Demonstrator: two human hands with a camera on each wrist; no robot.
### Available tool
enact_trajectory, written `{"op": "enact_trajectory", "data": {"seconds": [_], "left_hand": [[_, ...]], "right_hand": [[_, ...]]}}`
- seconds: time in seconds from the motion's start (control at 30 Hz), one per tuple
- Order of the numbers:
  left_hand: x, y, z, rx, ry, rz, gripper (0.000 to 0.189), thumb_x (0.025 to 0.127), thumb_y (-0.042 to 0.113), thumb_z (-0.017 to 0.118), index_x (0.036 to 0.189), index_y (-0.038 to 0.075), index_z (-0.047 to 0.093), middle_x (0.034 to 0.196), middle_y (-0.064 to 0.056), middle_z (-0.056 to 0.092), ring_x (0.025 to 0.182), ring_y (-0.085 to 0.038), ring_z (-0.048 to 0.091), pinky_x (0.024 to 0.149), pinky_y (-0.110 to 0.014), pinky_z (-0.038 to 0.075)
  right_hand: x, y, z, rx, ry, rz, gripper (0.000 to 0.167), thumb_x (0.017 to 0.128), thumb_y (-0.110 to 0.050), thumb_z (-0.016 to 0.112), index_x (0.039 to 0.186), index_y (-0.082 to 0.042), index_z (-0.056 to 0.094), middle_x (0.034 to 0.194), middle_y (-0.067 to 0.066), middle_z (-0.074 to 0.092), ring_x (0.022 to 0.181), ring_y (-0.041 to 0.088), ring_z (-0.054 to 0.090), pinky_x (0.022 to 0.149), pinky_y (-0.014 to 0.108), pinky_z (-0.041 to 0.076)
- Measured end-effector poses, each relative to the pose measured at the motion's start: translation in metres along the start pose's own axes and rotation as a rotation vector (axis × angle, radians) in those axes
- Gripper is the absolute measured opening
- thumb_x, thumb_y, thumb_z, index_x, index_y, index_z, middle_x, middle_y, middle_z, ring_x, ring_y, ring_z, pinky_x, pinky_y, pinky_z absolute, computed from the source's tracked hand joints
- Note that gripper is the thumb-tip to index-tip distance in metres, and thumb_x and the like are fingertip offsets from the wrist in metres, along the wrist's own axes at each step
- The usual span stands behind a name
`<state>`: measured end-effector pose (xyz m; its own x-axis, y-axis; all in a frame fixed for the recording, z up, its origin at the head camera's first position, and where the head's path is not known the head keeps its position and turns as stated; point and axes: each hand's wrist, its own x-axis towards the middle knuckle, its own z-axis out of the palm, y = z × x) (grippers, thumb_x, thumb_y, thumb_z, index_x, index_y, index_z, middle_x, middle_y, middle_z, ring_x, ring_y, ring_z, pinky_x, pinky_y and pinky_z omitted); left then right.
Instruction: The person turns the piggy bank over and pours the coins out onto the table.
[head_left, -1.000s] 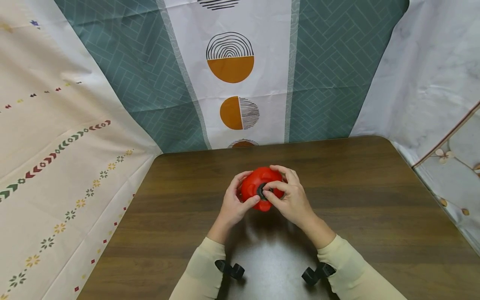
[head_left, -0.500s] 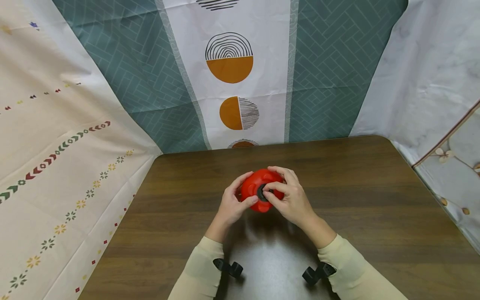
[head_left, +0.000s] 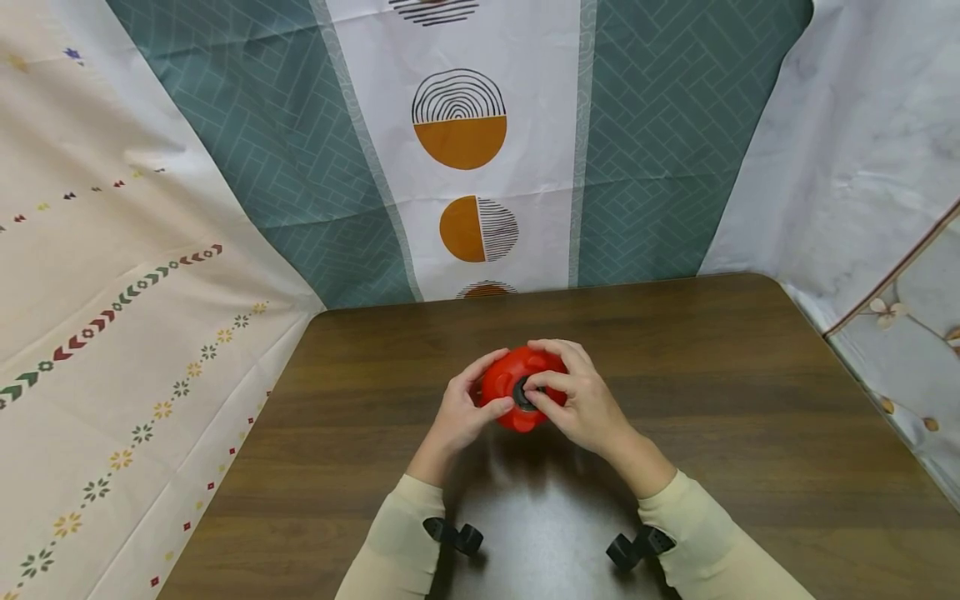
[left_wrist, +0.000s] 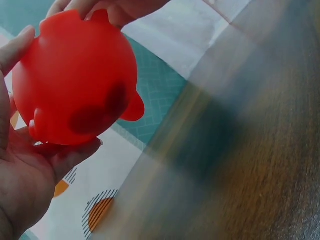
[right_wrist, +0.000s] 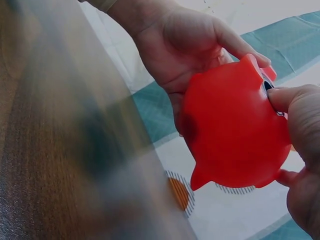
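A round red piggy bank [head_left: 504,375] with stubby feet is held above the table, its underside facing up toward the head view. My left hand [head_left: 459,412] grips it from the left, thumb on the near side and fingers around the far side. At the centre of the underside sits a black round stopper [head_left: 519,394]. Thumb and index finger of my right hand [head_left: 588,408] pinch at this stopper, while its other fingers reach over the bank's far right side. Smooth red plastic of the piggy bank [left_wrist: 75,75] fills much of the left wrist view. Fingers partly cover the stopper.
Below the hands lies a brown wooden table [head_left: 360,483]. A patterned green and white cloth [head_left: 645,167] hangs behind its far edge. Light cloths hang on the left and right sides. Black wrist mounts [head_left: 470,540] are strapped on both sleeves.
Both hands and the piggy bank have shifted slightly toward me, and the bank has turned a little. The right hand's pinch at the stopper stays.
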<state>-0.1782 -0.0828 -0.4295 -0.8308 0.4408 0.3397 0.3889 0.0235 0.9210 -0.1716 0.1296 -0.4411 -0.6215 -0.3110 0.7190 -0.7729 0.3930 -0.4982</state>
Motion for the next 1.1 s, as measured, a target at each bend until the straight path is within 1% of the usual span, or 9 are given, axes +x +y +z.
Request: {"op": "enact_trajectory", "data": {"seconds": [0.3,0.53,0.57,0.67,0.77,0.9,0.97,1.0,1.1], "left_hand": [[-0.002,0.002,-0.002,0.006,-0.027,-0.003,0.062,0.087,0.026,0.071,0.138,0.000,0.047,0.122,-0.017,0.059,0.103,-0.028,0.059,0.082,-0.036,0.056],[-0.001,-0.038,-0.008,-0.002,-0.051,0.000,0.062,0.086,0.035,0.071,0.141,0.016,0.048,0.126,-0.008,0.058,0.108,-0.026,0.058,0.083,-0.038,0.055],[-0.002,-0.039,-0.009,-0.001,-0.057,-0.007,0.062,0.087,0.035,0.071,0.141,0.016,0.048,0.126,-0.008,0.058,0.108,-0.026,0.058,0.083,-0.038,0.055],[-0.002,-0.037,-0.010,0.005,-0.072,-0.042,0.061,0.087,0.031,0.070,0.142,0.016,0.048,0.127,-0.008,0.058,0.108,-0.025,0.057,0.083,-0.037,0.055],[-0.002,-0.031,-0.010,0.008,-0.086,-0.069,0.060,0.087,0.024,0.070,0.142,0.014,0.047,0.128,-0.009,0.057,0.108,-0.025,0.057,0.084,-0.037,0.055],[-0.003,-0.012,-0.009,0.009,-0.108,-0.072,0.060,0.088,0.018,0.068,0.142,0.006,0.045,0.128,-0.014,0.057,0.106,-0.025,0.058,0.083,-0.038,0.055],[-0.004,-0.004,-0.008,0.018,-0.115,-0.070,0.060,0.088,0.017,0.067,0.141,0.003,0.045,0.127,-0.015,0.057,0.105,-0.023,0.058,0.083,-0.038,0.055],[-0.004,-0.001,-0.008,0.022,-0.115,-0.066,0.059,0.088,0.017,0.067,0.141,0.002,0.045,0.127,-0.016,0.057,0.105,-0.023,0.059,0.083,-0.037,0.055],[-0.004,0.001,-0.008,0.025,-0.103,-0.050,0.058,0.088,0.016,0.068,0.140,0.001,0.046,0.125,-0.016,0.058,0.104,-0.023,0.059,0.083,-0.037,0.055]], "right_hand": [[0.001,-0.002,-0.004,0.007,-0.048,-0.046,0.012,0.079,-0.007,0.078,0.086,-0.015,0.073,0.134,0.009,0.052,0.126,0.028,0.039,0.092,0.043,0.048],[0.002,-0.003,-0.006,-0.006,-0.098,-0.060,0.013,0.079,-0.008,0.078,0.088,-0.014,0.073,0.134,0.009,0.052,0.127,0.027,0.039,0.093,0.042,0.048],[0.002,-0.003,-0.006,-0.006,-0.105,-0.063,0.013,0.078,-0.008,0.078,0.089,-0.013,0.073,0.133,0.009,0.052,0.127,0.027,0.039,0.093,0.042,0.048],[0.002,-0.005,-0.007,-0.010,-0.125,-0.069,0.013,0.079,-0.008,0.078,0.089,-0.013,0.073,0.132,0.010,0.052,0.126,0.027,0.040,0.094,0.042,0.048],[0.002,-0.006,-0.007,-0.012,-0.137,-0.080,0.013,0.079,-0.008,0.078,0.089,-0.013,0.073,0.130,0.010,0.053,0.125,0.027,0.041,0.093,0.043,0.049],[0.003,-0.007,-0.008,-0.023,-0.155,-0.102,0.014,0.078,-0.008,0.079,0.089,-0.013,0.073,0.128,0.010,0.054,0.123,0.027,0.043,0.092,0.041,0.050],[0.003,-0.007,-0.008,-0.029,-0.166,-0.111,0.015,0.077,-0.008,0.079,0.090,-0.013,0.073,0.127,0.010,0.054,0.122,0.027,0.044,0.091,0.041,0.051],[0.003,-0.007,-0.008,-0.031,-0.171,-0.113,0.016,0.077,-0.008,0.080,0.090,-0.013,0.073,0.127,0.010,0.054,0.122,0.027,0.044,0.091,0.041,0.051],[0.003,-0.007,-0.008,-0.035,-0.171,-0.111,0.014,0.078,-0.009,0.079,0.090,-0.014,0.073,0.127,0.009,0.054,0.121,0.026,0.044,0.092,0.040,0.050]]}}
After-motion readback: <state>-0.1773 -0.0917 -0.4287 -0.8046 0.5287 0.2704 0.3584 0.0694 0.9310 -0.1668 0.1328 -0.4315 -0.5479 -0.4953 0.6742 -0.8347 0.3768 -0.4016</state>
